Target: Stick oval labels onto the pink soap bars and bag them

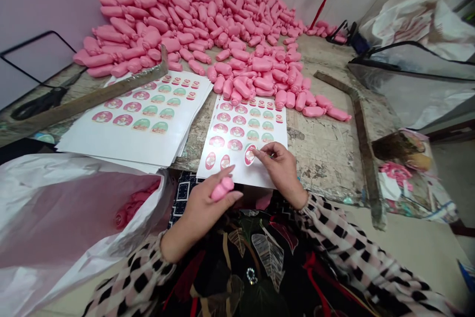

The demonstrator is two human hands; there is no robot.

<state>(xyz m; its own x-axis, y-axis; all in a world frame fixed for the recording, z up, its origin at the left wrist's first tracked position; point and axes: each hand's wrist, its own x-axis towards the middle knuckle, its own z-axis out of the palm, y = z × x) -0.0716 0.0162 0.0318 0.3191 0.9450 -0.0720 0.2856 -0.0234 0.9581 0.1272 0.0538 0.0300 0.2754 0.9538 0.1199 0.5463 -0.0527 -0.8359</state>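
My left hand (pixel 204 205) is closed around a small pink plastic bottle (pixel 222 188), whose rounded end sticks out between thumb and fingers. Between the thumb and forefinger of my right hand (pixel 280 166) is an oval pink-and-white sticker (pixel 250 155), lifted at the near part of a sticker sheet (pixel 256 173). Rows of pink and green stickers cover that sheet, which lies on the worktable just beyond both hands. Several pink bottles (pixel 260 82) rest on its far edge.
A huge heap of pink bottles (pixel 193 5) fills the back of the worktable (pixel 319 154). Left are a stack of sticker sheets (pixel 129 146), a wooden bar (pixel 92 97) and black scissors (pixel 40 102). A white bag (pixel 74 218) holding pink items hangs at the near left; an angled bar (pixel 365 149) lies right.
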